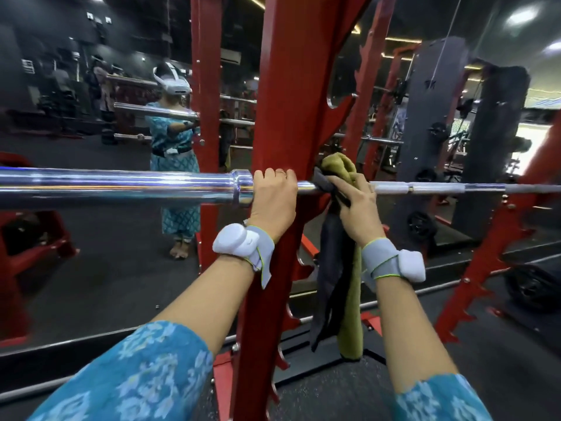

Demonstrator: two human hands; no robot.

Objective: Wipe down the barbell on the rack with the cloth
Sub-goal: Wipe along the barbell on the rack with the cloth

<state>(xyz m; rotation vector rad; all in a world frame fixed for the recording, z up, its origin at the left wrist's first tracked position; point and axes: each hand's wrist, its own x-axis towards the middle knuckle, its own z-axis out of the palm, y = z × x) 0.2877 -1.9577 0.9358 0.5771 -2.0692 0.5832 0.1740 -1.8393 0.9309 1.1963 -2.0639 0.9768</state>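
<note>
Sleeves [136, 375] cropped; left hand [273, 199] round barbell [121, 185], fingers [274, 175] part-hidden; right hand [359, 208] gripping cloth [340, 165]

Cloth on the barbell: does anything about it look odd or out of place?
Nothing is damaged or spilled. The cloth is bunched on the barbell where the right hand holds it; its long tail hangs loose beside the red upright.

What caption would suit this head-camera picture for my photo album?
Left hand grips the chrome barbell beside a red rack upright while the right hand holds an olive cloth against it.
</note>
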